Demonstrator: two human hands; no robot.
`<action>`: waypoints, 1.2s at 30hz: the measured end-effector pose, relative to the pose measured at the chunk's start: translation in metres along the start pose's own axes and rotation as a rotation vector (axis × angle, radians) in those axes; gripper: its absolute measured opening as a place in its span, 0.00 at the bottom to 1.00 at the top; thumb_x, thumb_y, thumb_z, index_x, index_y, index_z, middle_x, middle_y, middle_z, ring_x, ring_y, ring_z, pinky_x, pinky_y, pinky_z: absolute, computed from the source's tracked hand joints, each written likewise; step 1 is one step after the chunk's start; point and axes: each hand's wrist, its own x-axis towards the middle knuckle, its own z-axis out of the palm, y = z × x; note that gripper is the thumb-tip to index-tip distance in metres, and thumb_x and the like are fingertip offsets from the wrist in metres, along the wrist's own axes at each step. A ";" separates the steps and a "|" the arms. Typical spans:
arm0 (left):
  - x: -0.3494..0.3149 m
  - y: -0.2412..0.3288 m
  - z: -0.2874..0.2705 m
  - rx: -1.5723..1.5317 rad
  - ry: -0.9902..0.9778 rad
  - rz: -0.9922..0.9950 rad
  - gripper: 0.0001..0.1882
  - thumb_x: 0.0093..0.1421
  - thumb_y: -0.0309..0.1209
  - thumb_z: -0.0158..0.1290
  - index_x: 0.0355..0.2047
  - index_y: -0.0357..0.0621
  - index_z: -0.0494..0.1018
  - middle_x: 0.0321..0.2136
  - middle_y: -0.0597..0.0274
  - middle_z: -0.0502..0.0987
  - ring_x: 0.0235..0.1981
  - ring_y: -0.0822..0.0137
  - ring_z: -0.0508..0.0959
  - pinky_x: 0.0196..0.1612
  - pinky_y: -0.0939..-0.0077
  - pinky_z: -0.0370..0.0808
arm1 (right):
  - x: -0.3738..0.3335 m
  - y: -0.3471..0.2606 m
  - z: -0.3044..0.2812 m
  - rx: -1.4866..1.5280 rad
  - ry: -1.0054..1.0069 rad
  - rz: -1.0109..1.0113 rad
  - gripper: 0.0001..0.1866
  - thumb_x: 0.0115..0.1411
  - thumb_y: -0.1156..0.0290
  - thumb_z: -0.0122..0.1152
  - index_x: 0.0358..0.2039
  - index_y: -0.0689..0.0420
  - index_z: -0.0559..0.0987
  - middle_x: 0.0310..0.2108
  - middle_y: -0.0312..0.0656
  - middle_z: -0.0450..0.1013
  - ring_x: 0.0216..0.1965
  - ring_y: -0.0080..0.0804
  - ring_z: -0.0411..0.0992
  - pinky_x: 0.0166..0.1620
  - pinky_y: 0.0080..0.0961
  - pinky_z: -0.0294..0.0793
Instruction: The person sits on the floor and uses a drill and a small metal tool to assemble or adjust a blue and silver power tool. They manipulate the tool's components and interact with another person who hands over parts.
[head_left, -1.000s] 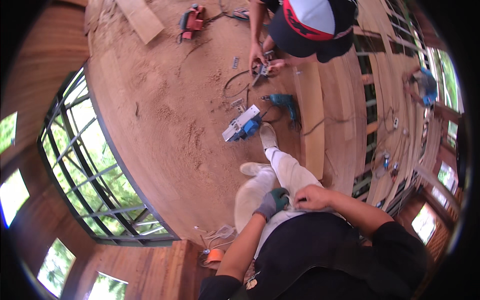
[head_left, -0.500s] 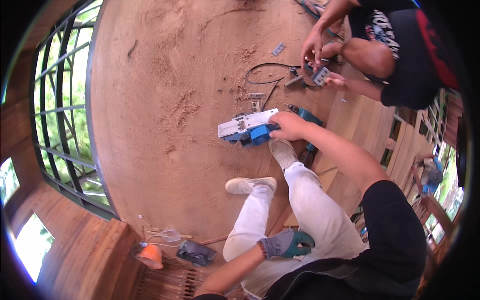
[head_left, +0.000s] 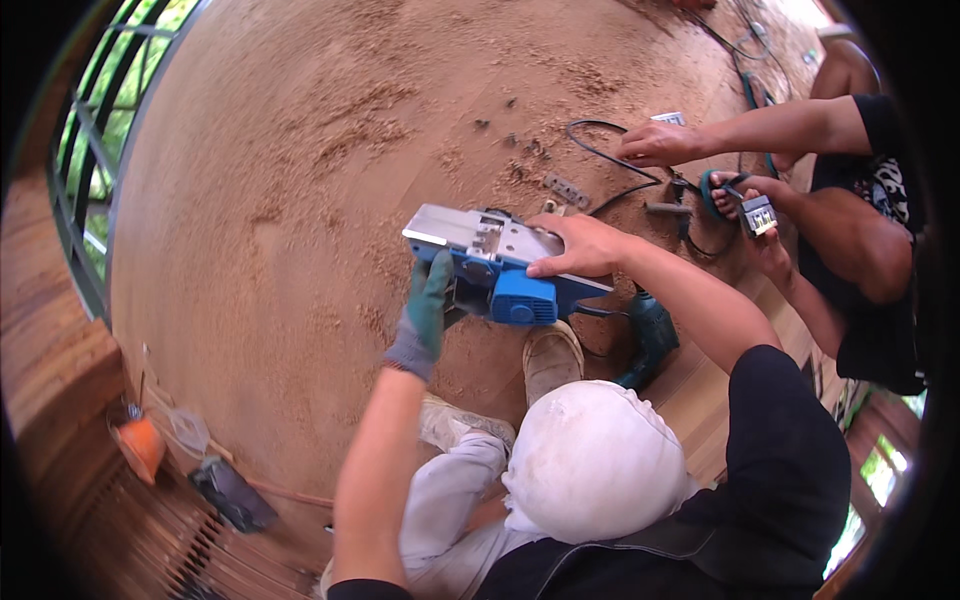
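An electric hand planer (head_left: 524,298), blue with a silver sole, is turned sole up in front of me, its cutter slot showing. My left hand (head_left: 424,312), in a green and grey glove, grips the front end on the left, thumb near the sole's edge. Bare, my right hand (head_left: 582,245) is closed around the other end, fingers over the sole and thumb on the blue side. A blue-green power drill (head_left: 652,338) lies on the floor by my shoe, partly hidden by my right arm.
A squatting co-worker's hand (head_left: 660,145) reaches over a black cable (head_left: 590,124); their other hand holds a small grey block (head_left: 758,215). A socket strip (head_left: 567,188) and wood shavings (head_left: 350,130) lie on the floor. At lower left are an orange object (head_left: 140,448) and a dark pouch (head_left: 232,494).
My left hand has come up from my lap and taken hold of the planer's front end. The view has moved closer. The co-worker's hands have moved apart, one toward the floor.
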 end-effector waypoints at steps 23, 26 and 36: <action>-0.144 -0.102 -0.075 -0.424 -0.046 0.719 0.35 0.68 0.53 0.51 0.66 0.42 0.63 0.57 0.59 0.73 0.56 0.61 0.73 0.61 0.64 0.70 | -0.139 -0.114 0.101 0.193 -0.019 -0.554 0.34 0.62 0.46 0.62 0.59 0.58 0.73 0.40 0.59 0.80 0.43 0.51 0.80 0.47 0.40 0.78; -0.129 -0.118 -0.078 -0.390 -0.030 0.673 0.35 0.68 0.53 0.51 0.66 0.42 0.63 0.57 0.59 0.73 0.56 0.61 0.73 0.61 0.64 0.70 | -0.116 -0.104 0.094 0.449 -0.023 -0.508 0.26 0.67 0.52 0.58 0.54 0.62 0.76 0.36 0.51 0.80 0.38 0.37 0.79 0.44 0.35 0.78; -0.116 -0.121 -0.078 -0.339 -0.047 0.577 0.34 0.68 0.52 0.51 0.66 0.42 0.63 0.58 0.60 0.73 0.56 0.61 0.73 0.61 0.64 0.70 | -0.013 -0.106 0.152 1.024 -0.306 -0.124 0.31 0.71 0.43 0.49 0.58 0.57 0.77 0.47 0.38 0.77 0.43 0.27 0.74 0.43 0.25 0.75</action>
